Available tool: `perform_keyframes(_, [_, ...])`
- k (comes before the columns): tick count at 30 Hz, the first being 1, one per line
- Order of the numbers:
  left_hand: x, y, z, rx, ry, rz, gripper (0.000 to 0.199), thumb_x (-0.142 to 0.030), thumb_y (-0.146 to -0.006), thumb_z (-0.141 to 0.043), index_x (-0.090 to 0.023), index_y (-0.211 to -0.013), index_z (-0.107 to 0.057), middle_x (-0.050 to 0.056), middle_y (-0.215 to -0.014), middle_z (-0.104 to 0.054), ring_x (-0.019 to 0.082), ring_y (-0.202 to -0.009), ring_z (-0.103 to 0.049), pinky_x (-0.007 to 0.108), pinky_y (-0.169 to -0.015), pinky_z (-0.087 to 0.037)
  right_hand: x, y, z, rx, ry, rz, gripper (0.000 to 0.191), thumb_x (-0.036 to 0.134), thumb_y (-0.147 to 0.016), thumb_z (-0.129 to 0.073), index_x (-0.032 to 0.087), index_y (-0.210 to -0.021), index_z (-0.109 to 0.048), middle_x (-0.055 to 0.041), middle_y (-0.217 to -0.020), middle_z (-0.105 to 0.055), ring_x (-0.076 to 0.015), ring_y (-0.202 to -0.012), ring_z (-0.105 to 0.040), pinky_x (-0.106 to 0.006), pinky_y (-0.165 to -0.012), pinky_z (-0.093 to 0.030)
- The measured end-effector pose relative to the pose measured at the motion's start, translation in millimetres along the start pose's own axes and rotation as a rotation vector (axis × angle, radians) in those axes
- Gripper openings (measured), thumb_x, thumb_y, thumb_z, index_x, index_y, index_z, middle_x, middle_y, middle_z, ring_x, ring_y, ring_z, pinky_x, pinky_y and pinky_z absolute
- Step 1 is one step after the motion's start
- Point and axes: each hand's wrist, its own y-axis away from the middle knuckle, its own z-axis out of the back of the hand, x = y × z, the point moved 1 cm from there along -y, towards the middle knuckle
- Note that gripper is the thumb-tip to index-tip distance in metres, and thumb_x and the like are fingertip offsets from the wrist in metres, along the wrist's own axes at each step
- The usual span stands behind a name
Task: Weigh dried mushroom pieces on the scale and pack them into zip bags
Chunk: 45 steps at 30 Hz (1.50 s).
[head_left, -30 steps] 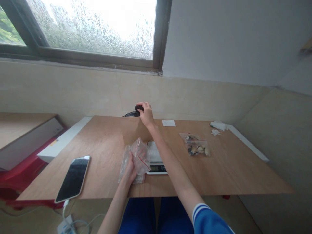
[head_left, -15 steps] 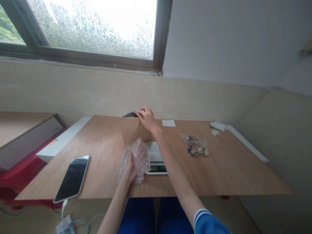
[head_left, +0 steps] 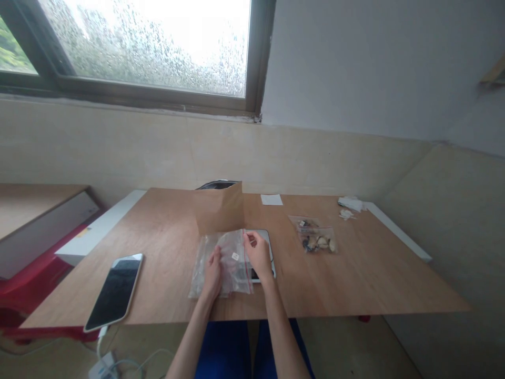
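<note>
My left hand (head_left: 213,272) is closed on a clear zip-lock bag (head_left: 232,271) with a red seal line, above other clear bags (head_left: 200,266) at the table's front. A small white label (head_left: 235,256) shows on the held bag. My right hand (head_left: 258,253) pinches the bag's top right corner, by the red line. Partly hidden under bag and hand is a digital scale (head_left: 272,271). Behind them stands a brown paper pouch (head_left: 221,208), its dark mouth open at the top.
Two filled zip-lock bags (head_left: 319,242) with small dark and pale pieces lie to the right. A phone (head_left: 116,292) on a cable is at the left front edge. White paper (head_left: 271,200) and white scraps (head_left: 351,204) lie toward the back.
My right hand has come back from the paper pouch's top to the zip-lock bag's corner. The bag is now spread flatter, and a small white label shows on it.
</note>
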Motion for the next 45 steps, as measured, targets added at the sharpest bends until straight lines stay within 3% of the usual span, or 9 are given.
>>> perform_keyframes(6, [-28.7,23.6,-23.7,0.023,-0.632,-0.404,0.034,-0.049,-0.083,-0.047,-0.021,-0.086,-0.066,-0.003,-0.047,-0.047,0.014,-0.047,-0.048,0.024,-0.052,-0.034,-38.3,-2.6,40.2,-0.114,-0.168,-0.052,0.031,0.046,-0.077,-0.052,0.017,-0.076,-0.061,-0.0033,-0.066,-0.063,-0.0174,-0.062,-0.058,-0.027,-0.061,-0.045])
perform_keyframes(13, [-58.9,10.4,2.3,-0.056,-0.943,-0.395,0.029,-0.040,-0.088,-0.039,-0.022,-0.097,-0.060,-0.002,-0.049,-0.050,0.018,-0.052,-0.055,0.024,-0.054,-0.033,-90.9,-29.2,108.6,-0.423,0.364,-0.071,0.028,0.023,-0.072,-0.047,0.011,-0.091,-0.063,-0.0192,-0.100,-0.059,-0.0302,-0.101,-0.051,-0.044,-0.091,-0.034])
perform_keyframes(17, [-64.5,-7.7,26.2,-0.251,-1.086,-0.391,0.034,-0.041,-0.085,-0.044,-0.019,-0.106,-0.057,0.006,-0.072,-0.063,0.023,-0.066,-0.060,0.029,-0.062,-0.040,-108.6,-37.3,125.8,-0.541,0.719,-0.184,0.048,0.017,-0.065,-0.054,0.003,-0.111,-0.056,-0.0292,-0.121,-0.045,-0.0387,-0.115,-0.038,-0.049,-0.093,-0.027])
perform_keyframes(20, [-66.0,-12.2,30.2,-0.373,-1.146,-0.557,0.046,-0.041,-0.083,-0.046,-0.011,-0.117,-0.052,0.019,-0.102,-0.061,0.032,-0.093,-0.058,0.040,-0.080,-0.042,-117.9,-35.5,128.2,-0.532,0.815,-0.173,0.048,0.017,-0.067,-0.055,0.004,-0.113,-0.055,-0.0284,-0.125,-0.042,-0.0385,-0.115,-0.037,-0.048,-0.092,-0.028])
perform_keyframes(25, [-53.6,-0.8,15.8,-0.134,-1.100,-0.701,0.040,-0.035,-0.084,-0.042,-0.021,-0.121,-0.053,0.015,-0.129,-0.050,0.029,-0.121,-0.043,0.044,-0.101,-0.029,-123.6,-33.3,136.4,-0.553,0.693,-0.096,0.026,0.018,-0.067,-0.054,0.011,-0.090,-0.062,-0.0248,-0.118,-0.048,-0.0349,-0.115,-0.038,-0.048,-0.093,-0.028])
perform_keyframes(29, [-22.5,6.1,11.8,0.039,-1.127,-0.531,0.035,-0.036,-0.080,-0.051,-0.029,-0.113,-0.060,0.007,-0.140,-0.043,0.027,-0.135,-0.026,0.044,-0.110,-0.008,-121.4,-33.0,149.8,-0.578,0.372,-0.074,0.007,0.023,-0.062,-0.055,0.017,-0.063,-0.054,-0.0180,-0.093,-0.059,-0.0317,-0.103,-0.047,-0.048,-0.091,-0.032])
perform_keyframes(34, [6.3,1.2,23.8,0.066,-1.134,-0.342,0.041,-0.031,-0.076,-0.053,-0.024,-0.116,-0.059,0.012,-0.142,-0.039,0.031,-0.136,-0.021,0.050,-0.108,0.002,-100.7,-16.7,161.0,-0.530,0.169,-0.107,0.019,0.035,-0.063,-0.053,0.018,-0.071,-0.054,-0.0061,-0.072,-0.061,-0.0206,-0.070,-0.057,-0.035,-0.069,-0.045])
perform_keyframes(40, [-16.7,4.8,6.4,0.069,-0.922,-0.279,0.029,-0.026,-0.076,-0.057,-0.021,-0.104,-0.062,0.016,-0.130,-0.051,0.032,-0.130,-0.034,0.051,-0.108,-0.003,-37.9,17.4,132.9,-0.341,-0.477,-0.306,0.027,0.039,-0.061,-0.065,0.019,-0.078,-0.062,-0.0037,-0.082,-0.067,-0.0186,-0.076,-0.062,-0.027,-0.065,-0.048])
perform_keyframes(45, [-49.8,31.9,-27.2,0.261,-0.448,-0.254,0.032,-0.039,-0.083,-0.049,-0.023,-0.108,-0.062,0.008,-0.118,-0.061,0.025,-0.115,-0.050,0.037,-0.101,-0.032,-0.1,26.2,93.1,-0.148,-0.683,-0.387,0.021,0.037,-0.060,-0.067,0.021,-0.072,-0.061,0.0001,-0.076,-0.068,-0.0173,-0.070,-0.063,-0.025,-0.058,-0.048])
